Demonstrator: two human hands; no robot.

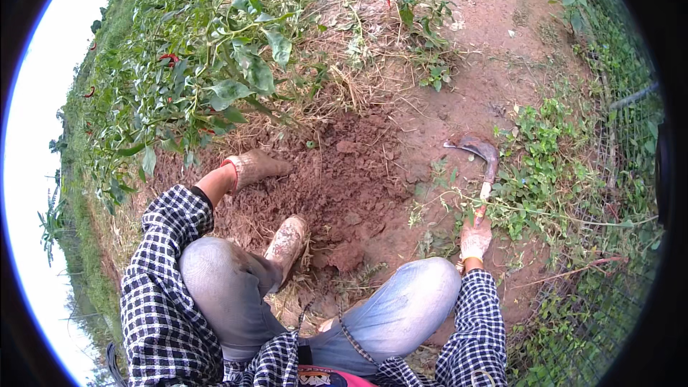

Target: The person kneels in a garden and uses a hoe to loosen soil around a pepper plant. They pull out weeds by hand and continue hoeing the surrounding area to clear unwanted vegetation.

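My right hand, in a dirty knit work glove, grips the handle of a sickle. Its curved blade lies at or just above the ground, tip pointing left, beside low weeds. My left hand, in a muddy knit glove with a red cuff edge, rests on loose, dug-up reddish soil. Its fingertips touch the soil, and I cannot tell whether anything is under them. Just beyond that hand leans the stem of a chili pepper plant with green leaves and red fruits.
A wire mesh fence overgrown with vines runs along the right. Green weeds grow beside the sickle. Dry straw covers the ground around another chili plant. My mud-covered boot stands at the soil's near edge.
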